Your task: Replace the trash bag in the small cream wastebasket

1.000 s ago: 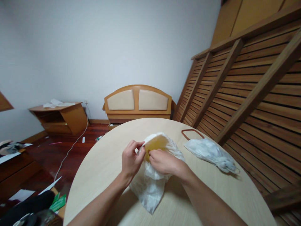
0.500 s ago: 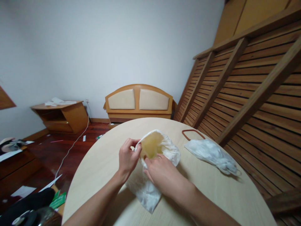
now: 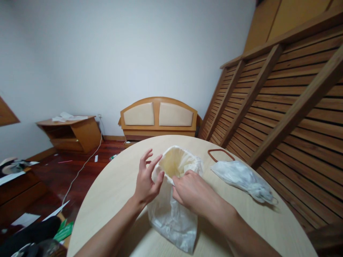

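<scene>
A thin white bag (image 3: 175, 223) stands upright on the round table, its mouth spread wide and its inside yellowish. My right hand (image 3: 191, 189) pinches the near right edge of the mouth, fingertips partly hidden over the rim. At the left side of the mouth is my left hand (image 3: 147, 178), fingers apart, with the thumb and forefinger close to the rim. Whether they touch it I cannot tell. To the right lies a second white bag (image 3: 241, 178), bunched together at its near right end. Behind it rests a brown rounded frame or loop (image 3: 221, 155).
The pale round table (image 3: 107, 214) fills the near middle. A slatted wooden panel (image 3: 281, 107) leans on the right, close to the table edge. Beyond stand a headboard (image 3: 158, 130) and a low cabinet (image 3: 77, 134). A white cable (image 3: 83, 167) crosses the floor at left.
My left hand has let go of the bag's rim and spread its fingers. The right hand has shifted slightly right, and the bag's lower part has swung right and towards me.
</scene>
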Motion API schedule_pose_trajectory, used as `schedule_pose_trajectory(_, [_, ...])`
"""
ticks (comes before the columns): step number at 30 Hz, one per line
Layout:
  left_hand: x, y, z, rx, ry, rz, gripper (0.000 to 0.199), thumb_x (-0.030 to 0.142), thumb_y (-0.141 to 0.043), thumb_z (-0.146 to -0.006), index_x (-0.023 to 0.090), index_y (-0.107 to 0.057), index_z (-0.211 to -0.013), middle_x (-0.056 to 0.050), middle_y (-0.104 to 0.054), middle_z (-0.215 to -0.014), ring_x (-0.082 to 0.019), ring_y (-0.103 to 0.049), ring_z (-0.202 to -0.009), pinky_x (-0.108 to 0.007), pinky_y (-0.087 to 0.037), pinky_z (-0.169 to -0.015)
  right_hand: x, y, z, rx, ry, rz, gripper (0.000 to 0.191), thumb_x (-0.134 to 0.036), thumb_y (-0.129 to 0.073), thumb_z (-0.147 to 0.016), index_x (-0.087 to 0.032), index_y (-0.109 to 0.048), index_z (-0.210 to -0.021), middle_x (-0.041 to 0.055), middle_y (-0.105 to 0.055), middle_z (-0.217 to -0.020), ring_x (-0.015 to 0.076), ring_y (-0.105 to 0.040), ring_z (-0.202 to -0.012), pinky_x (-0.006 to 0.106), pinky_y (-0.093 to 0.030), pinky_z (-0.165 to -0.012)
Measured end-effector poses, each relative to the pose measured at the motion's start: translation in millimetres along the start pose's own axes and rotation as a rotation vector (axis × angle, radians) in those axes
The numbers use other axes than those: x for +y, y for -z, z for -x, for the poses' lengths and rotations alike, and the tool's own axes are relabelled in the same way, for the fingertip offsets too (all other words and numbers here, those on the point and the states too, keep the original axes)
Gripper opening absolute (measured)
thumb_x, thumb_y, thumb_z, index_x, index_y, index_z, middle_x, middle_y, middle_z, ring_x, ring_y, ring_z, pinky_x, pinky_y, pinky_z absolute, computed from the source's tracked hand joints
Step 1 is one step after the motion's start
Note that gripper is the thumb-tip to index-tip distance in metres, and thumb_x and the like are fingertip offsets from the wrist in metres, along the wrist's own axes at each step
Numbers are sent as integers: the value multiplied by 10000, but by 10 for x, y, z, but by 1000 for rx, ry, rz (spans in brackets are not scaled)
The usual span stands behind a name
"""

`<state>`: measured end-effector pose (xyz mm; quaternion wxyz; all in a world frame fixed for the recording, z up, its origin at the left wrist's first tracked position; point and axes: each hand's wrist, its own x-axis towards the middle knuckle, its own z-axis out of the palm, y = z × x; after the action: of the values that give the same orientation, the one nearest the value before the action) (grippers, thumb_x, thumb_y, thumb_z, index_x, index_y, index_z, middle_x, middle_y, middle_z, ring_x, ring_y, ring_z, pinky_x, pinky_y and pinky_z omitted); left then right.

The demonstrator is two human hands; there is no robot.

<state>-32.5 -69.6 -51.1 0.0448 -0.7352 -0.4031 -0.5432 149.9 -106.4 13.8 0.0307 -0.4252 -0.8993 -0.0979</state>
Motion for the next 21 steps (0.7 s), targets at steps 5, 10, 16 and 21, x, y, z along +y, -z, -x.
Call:
schedule_pose_trajectory(5, [30, -6, 48, -178, -227, 55, 220, 209, -561, -930, 237, -670, -1118, -129, -458, -1477, -319, -404, -1408, -542, -395, -1143, 78, 24, 35, 30, 20, -53, 251, -160, -504, -895, -100, -740, -956, 154, -777, -807, 290, -740, -719, 409, -523, -788])
schedule_pose_trajectory(10, [27, -56, 73, -182, -246, 90, 96, 202, -564, -945, 209, -643, -1000, -138, -503, -1429, -322, -407, -1392, -553, -420, -1118, 158, 93, 73, 100, 78, -187, 196, -195, -565, -895, -129, -745, -937, 133, -777, -859, 276, -729, -835, 431, -499, -932])
schedule_pose_trajectory(16, [34, -97, 89, -137, -220, 96, 68, 191, -569, -958, 208, -626, -991, -136, -522, -1392, -308, -434, -1372, -551, -430, -1111, 468, 107, 72, 368, -45, -487, 327, -324, -472, -1012, -182, -699, -1199, 119, -743, -1187, 266, -677, -1126, 450, -506, -1015])
schedule_pose_trajectory(21, [66, -135, 110, -140, -209, 116, 56, 192, -566, -965, 210, -617, -978, -135, -522, -1375, -308, -423, -1379, -558, -420, -1118, 739, -267, -157, 612, -374, -712, 506, -412, -453, -992, -159, -538, -1423, 175, -566, -1468, 290, -513, -1385, 519, -380, -1176])
